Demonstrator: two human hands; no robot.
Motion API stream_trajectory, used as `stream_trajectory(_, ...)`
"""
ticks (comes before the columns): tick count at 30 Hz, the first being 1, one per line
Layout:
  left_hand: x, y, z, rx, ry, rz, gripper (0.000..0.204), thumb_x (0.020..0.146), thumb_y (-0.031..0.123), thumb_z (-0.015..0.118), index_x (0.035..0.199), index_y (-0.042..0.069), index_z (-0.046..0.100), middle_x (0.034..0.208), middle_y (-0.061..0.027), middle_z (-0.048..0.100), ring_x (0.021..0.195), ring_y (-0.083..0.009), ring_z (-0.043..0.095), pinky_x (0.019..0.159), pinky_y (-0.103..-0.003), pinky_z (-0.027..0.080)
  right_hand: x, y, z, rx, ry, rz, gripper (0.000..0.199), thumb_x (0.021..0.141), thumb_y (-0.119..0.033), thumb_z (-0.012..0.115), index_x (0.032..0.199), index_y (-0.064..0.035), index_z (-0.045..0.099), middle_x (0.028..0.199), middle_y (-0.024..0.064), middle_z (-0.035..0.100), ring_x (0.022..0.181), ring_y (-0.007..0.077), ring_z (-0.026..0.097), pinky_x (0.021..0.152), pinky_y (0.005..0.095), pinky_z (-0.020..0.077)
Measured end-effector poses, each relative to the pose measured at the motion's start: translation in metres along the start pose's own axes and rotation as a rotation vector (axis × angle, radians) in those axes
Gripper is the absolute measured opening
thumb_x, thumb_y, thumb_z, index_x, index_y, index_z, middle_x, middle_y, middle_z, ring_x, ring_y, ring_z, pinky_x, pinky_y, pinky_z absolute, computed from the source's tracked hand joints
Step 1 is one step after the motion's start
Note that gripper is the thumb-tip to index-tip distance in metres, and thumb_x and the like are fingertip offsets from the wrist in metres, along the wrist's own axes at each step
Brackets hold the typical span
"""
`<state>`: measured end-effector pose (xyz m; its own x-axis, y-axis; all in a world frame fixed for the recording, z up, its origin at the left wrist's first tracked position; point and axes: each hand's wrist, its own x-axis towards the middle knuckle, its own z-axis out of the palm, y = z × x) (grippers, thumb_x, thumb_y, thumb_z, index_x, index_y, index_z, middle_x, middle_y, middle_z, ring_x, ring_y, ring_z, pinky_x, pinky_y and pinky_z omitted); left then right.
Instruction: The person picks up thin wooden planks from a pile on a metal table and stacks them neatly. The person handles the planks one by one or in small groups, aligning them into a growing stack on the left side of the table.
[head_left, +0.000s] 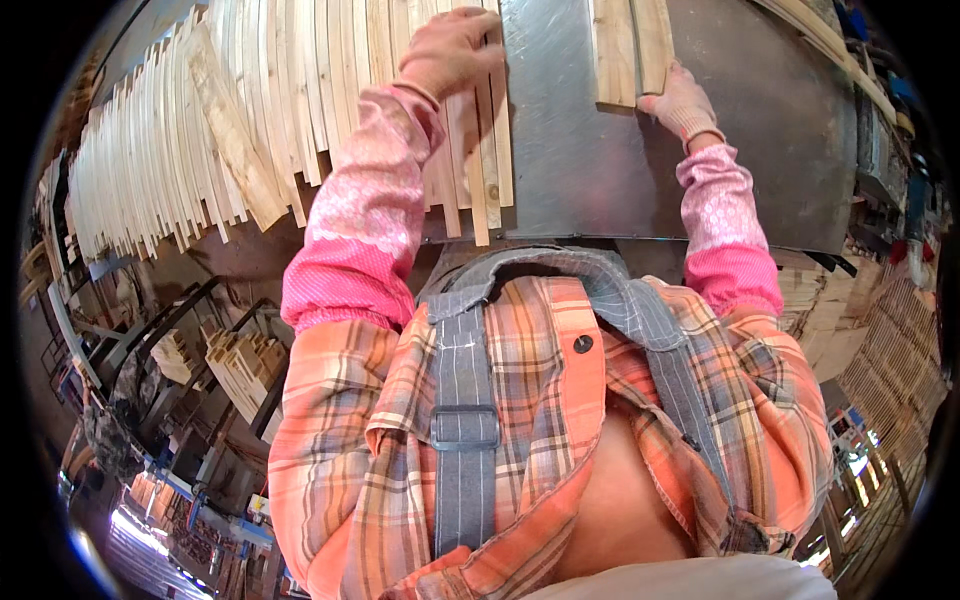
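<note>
My left hand (452,52), in a light glove, lies over the right end of a long row of pale wooden strips (330,75). Its fingers bend round the outermost strips, and their tips are partly hidden. My right hand (684,106), also gloved, grips the near end of a wooden board (655,45), thumb at the end and fingers along its right side. A second wooden board (612,55) lies close along its left. Both boards rest on a grey metal tabletop (560,175) and run out of view at the top.
One wider wooden piece (232,130) lies slanted across the row. Strip ends overhang the near table edge. Stacked wood pieces (245,370) sit on a dark frame at lower left. Long wooden lengths (835,50) run along the far right, with sheet material (825,310) below the table edge.
</note>
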<state>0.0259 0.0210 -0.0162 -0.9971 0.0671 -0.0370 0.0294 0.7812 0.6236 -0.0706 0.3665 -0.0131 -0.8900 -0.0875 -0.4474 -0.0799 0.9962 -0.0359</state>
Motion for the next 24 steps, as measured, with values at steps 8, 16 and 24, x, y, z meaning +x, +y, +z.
stream_trajectory(8,0.01,-0.041,-0.014,-0.859,-0.112,-0.311,0.048,0.09,0.027,0.07,0.137,0.015,0.067,0.119,-0.0092,0.072,0.115,-0.0276,0.065,0.102,-0.042,0.051,0.005,0.009,-0.003,0.409,0.059,0.074,0.065,0.08,-0.027,0.074,0.135,0.0032,0.059,0.127,0.0217,0.068,0.118,0.0342,0.068,0.102,0.0413,0.0517)
stream_trajectory(16,-0.008,-0.031,-0.043,-1.335,0.527,-0.584,0.038,0.094,0.015,0.067,0.128,-0.002,0.064,0.113,-0.0132,0.069,0.092,-0.0222,0.067,0.079,-0.034,0.056,-0.021,-0.079,0.014,0.213,0.169,0.094,0.09,0.076,-0.044,0.083,0.144,0.0026,0.046,0.126,0.029,0.065,0.117,0.039,0.067,0.105,0.0445,0.0511)
stream_trajectory(24,-0.02,-0.023,-0.055,-0.926,0.591,-0.564,0.032,0.096,0.014,0.066,0.122,-0.004,0.071,0.109,-0.0116,0.074,0.095,-0.0178,0.069,0.084,-0.03,0.058,-0.08,-0.099,0.016,0.685,-0.107,-0.183,0.078,0.078,-0.017,0.078,0.145,0.0018,0.044,0.122,0.0247,0.066,0.115,0.0379,0.066,0.1,0.0428,0.055)
